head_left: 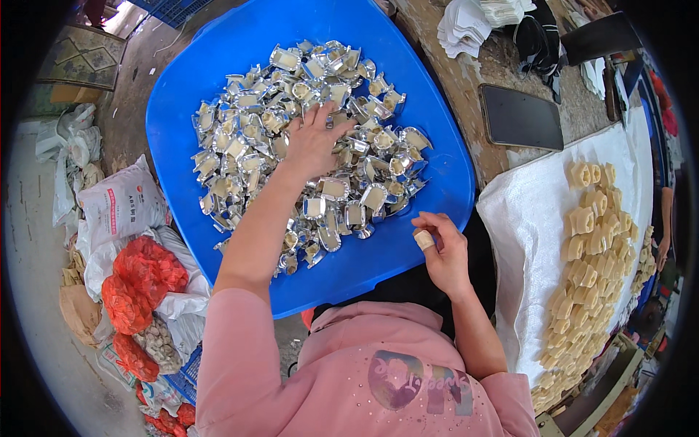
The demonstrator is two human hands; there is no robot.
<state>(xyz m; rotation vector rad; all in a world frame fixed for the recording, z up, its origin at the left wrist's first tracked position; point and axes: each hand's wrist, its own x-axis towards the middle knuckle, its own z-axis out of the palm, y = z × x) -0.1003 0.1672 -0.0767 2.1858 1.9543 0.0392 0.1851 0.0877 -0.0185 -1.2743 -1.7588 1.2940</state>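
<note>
A wide blue plastic tub [171, 95] holds a heap of small shiny silver parts with cream-coloured inserts [331, 186]. My left hand [317, 142] reaches into the middle of the heap, palm down, its fingers spread and touching the parts. I see nothing gripped in it, though its fingertips are partly hidden among the pieces. Just off the tub's near right edge is my right hand [448, 255], with loosely bent fingers and the thumb apart from them. A cream-coloured wrap [424, 239] sits around that thumb, and nothing shows between the fingers.
At right, a white woven sheet [513, 218] carries many cream-coloured hollow pieces [582, 273]. A dark phone [520, 116] lies on the worn wooden table [466, 80] beside stacked white gloves [466, 25]. White sacks [124, 200] and red mesh bags [149, 273] crowd the left floor.
</note>
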